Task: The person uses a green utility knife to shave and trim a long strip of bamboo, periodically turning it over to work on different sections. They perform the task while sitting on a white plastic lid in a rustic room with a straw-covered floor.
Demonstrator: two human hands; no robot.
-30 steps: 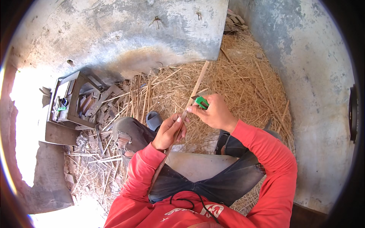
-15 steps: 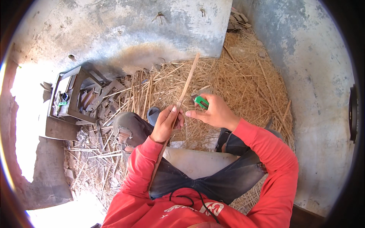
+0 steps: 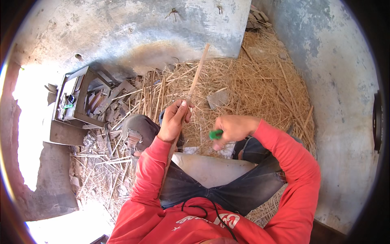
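A long, thin wooden strip (image 3: 197,77) slants up and away from my lap. My left hand (image 3: 175,118) is closed around it about midway, thumb lying along its face. Its lower end runs back along my left forearm toward my waist. To the right of the strip, and apart from it, my right hand (image 3: 235,129) grips a green utility knife (image 3: 216,134). Only the knife's green handle shows; the blade cannot be made out. The right hand's fingers are partly blurred.
Loose straw and wood shavings (image 3: 264,77) cover the floor ahead, with a flat grey piece (image 3: 218,99) on them. A wooden frame box (image 3: 75,101) stands at the left beside scrap wood (image 3: 115,95). Walls (image 3: 333,81) rise ahead and at the right. A pale sack-like cushion (image 3: 207,166) lies between my legs.
My right hand has drawn the utility knife back toward my body and turned it. My left hand and the strip have shifted slightly forward and left.
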